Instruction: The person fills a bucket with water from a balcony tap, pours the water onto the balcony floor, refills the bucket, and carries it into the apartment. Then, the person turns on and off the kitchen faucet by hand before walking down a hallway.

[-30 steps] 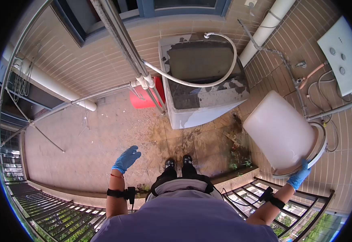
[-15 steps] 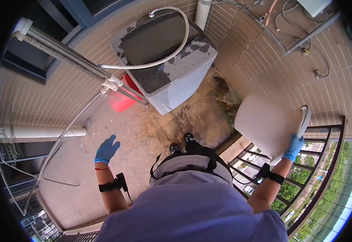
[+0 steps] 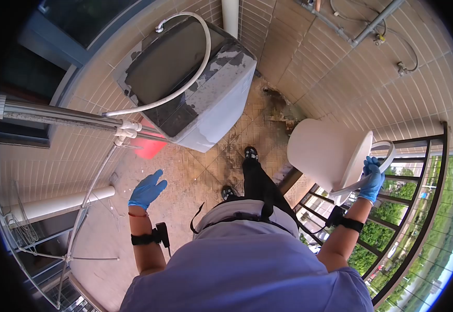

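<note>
Right hand, blue-gloved: fingers curled shut around the rim and thin wire handle of a large white plastic bucket, carried tipped on its side at the right of the scene, base toward the middle, mouth toward the dark metal balcony railing. The bucket's inside is hidden; the glove covers the exact grip point.

Left hand, blue-gloved: fingers spread, palm down, holding nothing, hanging in the air above the stained tiled floor. A black strap with a small device sits on each forearm.

Farther off: worn grey top-loading washing machine, paint peeling, with a white hose looped across its lid. Red container on the floor just left of the machine, mostly hidden behind grey metal poles; its shape cannot be made out. White pipe at the left, cut off by the dark edge of the view. Pipes on the tiled wall at the top right are partly out of view.
</note>
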Action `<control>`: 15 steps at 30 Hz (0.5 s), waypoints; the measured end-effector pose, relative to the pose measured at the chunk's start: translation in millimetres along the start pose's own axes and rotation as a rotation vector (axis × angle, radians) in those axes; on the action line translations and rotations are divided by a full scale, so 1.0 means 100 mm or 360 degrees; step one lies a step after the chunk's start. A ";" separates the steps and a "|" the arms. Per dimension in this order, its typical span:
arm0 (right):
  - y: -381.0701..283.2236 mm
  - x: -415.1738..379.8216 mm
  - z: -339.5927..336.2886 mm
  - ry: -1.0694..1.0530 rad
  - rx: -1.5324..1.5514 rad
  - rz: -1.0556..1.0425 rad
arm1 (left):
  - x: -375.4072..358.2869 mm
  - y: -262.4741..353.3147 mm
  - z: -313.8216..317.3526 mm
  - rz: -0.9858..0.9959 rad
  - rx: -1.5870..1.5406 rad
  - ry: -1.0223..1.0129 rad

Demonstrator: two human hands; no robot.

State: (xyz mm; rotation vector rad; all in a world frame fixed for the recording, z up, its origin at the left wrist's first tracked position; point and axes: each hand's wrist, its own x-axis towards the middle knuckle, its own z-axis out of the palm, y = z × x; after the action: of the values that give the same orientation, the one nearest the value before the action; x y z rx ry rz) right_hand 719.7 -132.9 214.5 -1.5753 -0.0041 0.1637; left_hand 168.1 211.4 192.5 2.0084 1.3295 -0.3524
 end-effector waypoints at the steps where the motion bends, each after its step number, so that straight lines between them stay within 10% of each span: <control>1: 0.04 0.17 0.10 0.0006 0.0102 0.0072 | 0.08 0.07 -0.01 -0.0004 -0.0001 0.0005; 11: 0.78 1.31 1.86 -0.0570 0.0164 0.0926 | 0.75 0.78 -0.12 -0.0093 -0.0045 -0.0033; 15: 0.87 1.68 2.32 -0.0698 -0.0746 0.0740 | 0.91 1.01 -0.12 -0.0201 -0.0143 0.0021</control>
State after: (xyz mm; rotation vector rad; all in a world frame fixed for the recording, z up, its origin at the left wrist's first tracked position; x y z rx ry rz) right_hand 851.8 114.8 110.3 -1.9566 -0.0201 0.9255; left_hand 295.5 259.5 189.6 1.8609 1.4590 -0.3316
